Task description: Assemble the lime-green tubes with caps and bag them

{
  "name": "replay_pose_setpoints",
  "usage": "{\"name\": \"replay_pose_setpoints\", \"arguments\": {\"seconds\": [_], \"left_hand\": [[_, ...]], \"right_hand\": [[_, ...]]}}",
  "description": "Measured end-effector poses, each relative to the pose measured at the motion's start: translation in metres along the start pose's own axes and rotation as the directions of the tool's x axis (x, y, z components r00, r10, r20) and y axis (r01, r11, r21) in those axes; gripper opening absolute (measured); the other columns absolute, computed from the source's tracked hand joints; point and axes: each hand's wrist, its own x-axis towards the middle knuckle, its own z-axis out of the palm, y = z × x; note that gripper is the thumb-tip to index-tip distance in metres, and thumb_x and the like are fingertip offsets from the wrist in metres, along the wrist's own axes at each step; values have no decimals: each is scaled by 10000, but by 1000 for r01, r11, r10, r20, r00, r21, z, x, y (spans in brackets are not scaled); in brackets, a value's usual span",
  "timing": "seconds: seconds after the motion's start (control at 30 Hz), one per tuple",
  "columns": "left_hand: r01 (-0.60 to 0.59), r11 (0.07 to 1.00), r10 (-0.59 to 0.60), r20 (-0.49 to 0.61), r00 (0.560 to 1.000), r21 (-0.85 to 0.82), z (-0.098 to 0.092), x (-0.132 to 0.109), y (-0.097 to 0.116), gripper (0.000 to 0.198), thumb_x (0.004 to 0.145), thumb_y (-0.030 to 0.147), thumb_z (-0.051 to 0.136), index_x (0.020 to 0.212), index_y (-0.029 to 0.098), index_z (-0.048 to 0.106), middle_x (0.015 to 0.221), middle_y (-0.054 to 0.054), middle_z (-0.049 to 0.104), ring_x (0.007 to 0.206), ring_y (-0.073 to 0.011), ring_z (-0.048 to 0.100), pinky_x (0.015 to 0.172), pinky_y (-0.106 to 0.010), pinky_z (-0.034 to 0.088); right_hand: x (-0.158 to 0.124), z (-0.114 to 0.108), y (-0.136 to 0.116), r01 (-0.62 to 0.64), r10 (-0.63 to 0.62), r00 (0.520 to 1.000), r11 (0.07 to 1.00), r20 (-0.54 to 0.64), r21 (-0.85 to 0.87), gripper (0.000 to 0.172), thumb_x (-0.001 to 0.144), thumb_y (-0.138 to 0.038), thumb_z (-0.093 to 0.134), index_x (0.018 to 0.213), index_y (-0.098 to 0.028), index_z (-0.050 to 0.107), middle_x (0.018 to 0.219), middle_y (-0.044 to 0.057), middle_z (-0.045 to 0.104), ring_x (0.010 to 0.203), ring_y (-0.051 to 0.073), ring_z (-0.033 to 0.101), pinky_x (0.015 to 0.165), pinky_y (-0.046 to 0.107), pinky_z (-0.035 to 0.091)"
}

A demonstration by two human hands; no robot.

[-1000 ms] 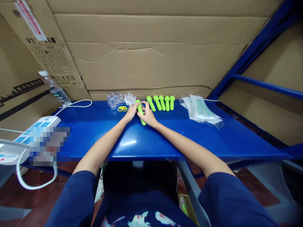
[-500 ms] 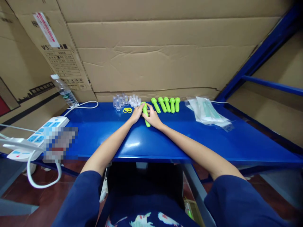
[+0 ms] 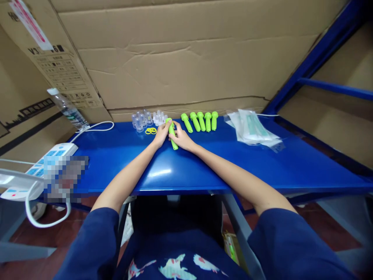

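A lime-green, flashlight-shaped plastic piece (image 3: 174, 142) is held between both hands above the blue table. My left hand (image 3: 161, 135) is closed at its wider upper end, thumb against it. My right hand (image 3: 184, 140) grips the shaft from the right side, with some fingers hidden behind it. Several matching green pieces (image 3: 200, 121) lie in a row just beyond my right hand. Left of my left hand are yellow rings (image 3: 150, 131), larger clear plastic caps (image 3: 140, 123) and smaller clear caps (image 3: 159, 117).
Plastic bags (image 3: 253, 130) lie on the blue table (image 3: 186, 175) at the right. To the left are a white power strip (image 3: 62, 149) with cables, a blurred-out object (image 3: 68, 177) and a water bottle (image 3: 68, 111). Cardboard (image 3: 186, 70) stands along the back.
The whole view has shifted slightly, so the table things appear a little higher and further left. Both hands keep their hold on the green piece, with little change in grip.
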Motion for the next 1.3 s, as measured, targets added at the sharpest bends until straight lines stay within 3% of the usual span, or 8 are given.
{"name": "replay_pose_setpoints", "arguments": {"seconds": [0.33, 0.5, 0.63, 0.73, 0.93, 1.1, 1.23, 1.3], "left_hand": [[26, 1000, -26, 35, 999, 3, 1, 4, -1, 507, 949, 623, 550, 897, 139, 691, 807, -67, 697, 817, -195, 685, 767, -290, 540], [90, 996, -87, 96, 992, -21, 2, 8, -1, 637, 1026, 625, 329, 964, 136, 732, 913, -99, 747, 878, -198, 713, 703, -254, 505], [130, 991, -125, 93, 988, -42, 3, 10, 0, 717, 1035, 632, 235, 891, 131, 728, 884, -94, 755, 738, -133, 679, 595, -205, 424], [119, 992, -115, 77, 990, -45, 4, 9, 0, 666, 1033, 615, 290, 854, 134, 716, 852, -84, 745, 685, -118, 648, 575, -205, 393], [-41, 990, 32, 65, 997, 136, 1, 5, 0, 206, 966, 200, 495, 916, 134, 684, 863, -60, 722, 729, -125, 630, 712, -226, 464], [-307, 688, 220, 213, 952, 658, -27, 4, 16, 152, 871, 133, 569, 956, 151, 694, 953, -103, 714, 934, -233, 655, 954, -343, 476], [-229, 515, 154, 173, 973, 826, -54, 7, 27, 194, 817, 137, 618, 999, 148, 685, 1060, -143, 699, 1069, -304, 639, 1032, -394, 451], [-190, 485, 125, 148, 981, 853, -65, 11, 27, 198, 787, 128, 642, 978, 158, 689, 1081, -136, 698, 1081, -306, 641, 1036, -387, 447]], "right_hand": [[3, -11, 5, 17, -26, 997, 993, 76, 115, 844, 733, -260, 655, 1497, -184, 305, 1006, 78, 729, 865, 252, 737, 828, 479, 627], [4, -30, -4, -39, 36, 999, 991, 28, 127, 942, 715, -378, 750, 1507, -170, 286, 989, 95, 717, 783, 254, 724, 748, 459, 630], [11, -72, -13, -96, 71, 972, 990, -224, -101, 857, 817, -463, 686, 1512, -187, 267, 1009, 106, 699, 764, 244, 710, 700, 418, 603], [13, -118, -12, -273, 76, 887, 882, -456, -385, 758, 899, -489, 578, 1500, -145, 269, 1065, 149, 685, 840, 254, 703, 749, 405, 573], [-6, -191, 25, -534, 99, 781, 620, -617, -575, 678, 884, -412, 572, 1463, -125, 367, 996, 163, 689, 826, 301, 671, 775, 464, 532], [-21, -201, 50, -624, 237, 759, 530, -606, -574, 667, 815, -368, 663, 1404, -106, 492, 1087, 191, 692, 976, 336, 671, 856, 466, 523], [-24, -199, 55, -683, 314, 725, 444, -613, -580, 664, 865, -423, 641, 1414, -83, 484, 1143, 226, 680, 1083, 352, 652, 932, 469, 500], [-24, -198, 56, -642, 280, 761, 454, -585, -618, 650, 906, -454, 585, 1400, -46, 475, 1104, 247, 683, 1055, 356, 659, 905, 473, 507]]}}
